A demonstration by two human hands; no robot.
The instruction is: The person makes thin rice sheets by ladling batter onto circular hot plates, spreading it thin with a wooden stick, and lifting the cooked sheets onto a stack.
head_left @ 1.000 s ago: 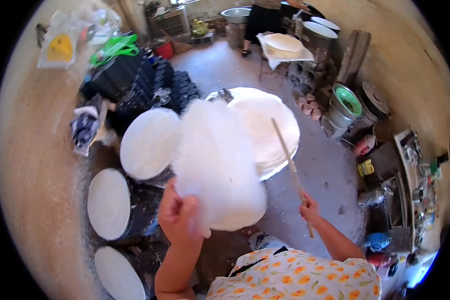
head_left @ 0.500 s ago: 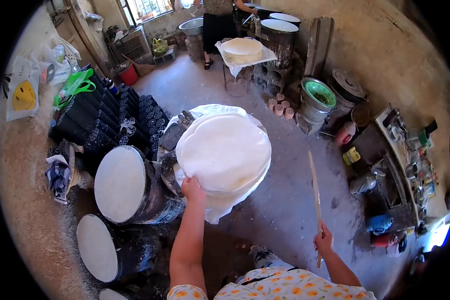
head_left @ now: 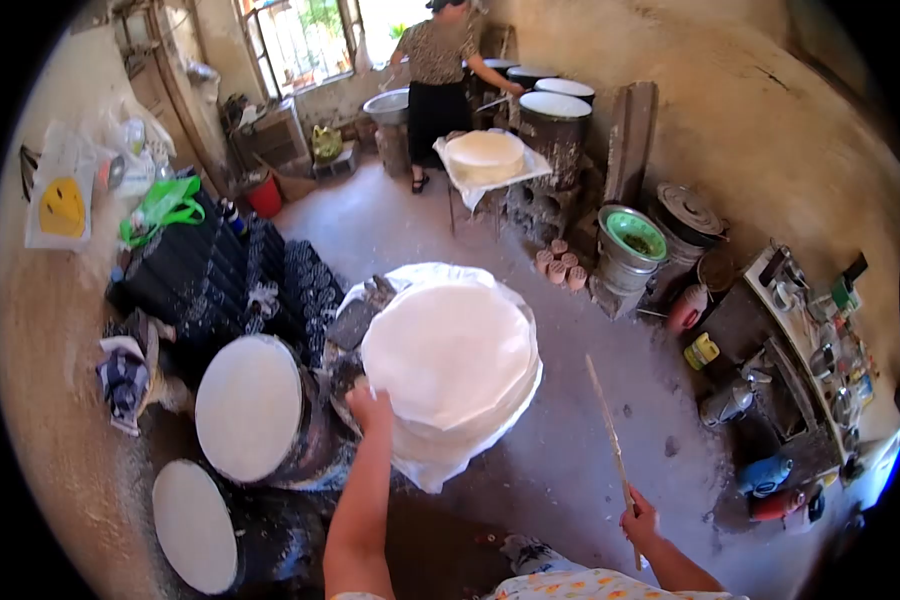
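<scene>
A stack of thin, round white sheets [head_left: 450, 355] lies on a white cloth [head_left: 435, 462] in the middle. At the stack's left edge is my left hand [head_left: 370, 408], its fingers closed; whether it pinches the top sheet's rim is too small to make out. My right hand [head_left: 641, 518] is wrapped round the lower part of a long, thin wooden stick [head_left: 610, 430], which points up and away over the floor. Left of my left arm stand two dark drums with round white tops, one nearer [head_left: 195, 527] and one farther [head_left: 249, 408].
Black perforated cylinders [head_left: 185, 270] are piled at the left. Farther back, another person [head_left: 438, 75] stands by drums [head_left: 556, 106] and a small table with a second stack [head_left: 485, 152]. At the right are a green basin [head_left: 635, 232] and a cluttered counter [head_left: 790, 330].
The sheet that was blurred in the air from my left hand now lies flat on the stack. My left hand has moved slightly off the stack's edge. The stick is still in my right hand.
</scene>
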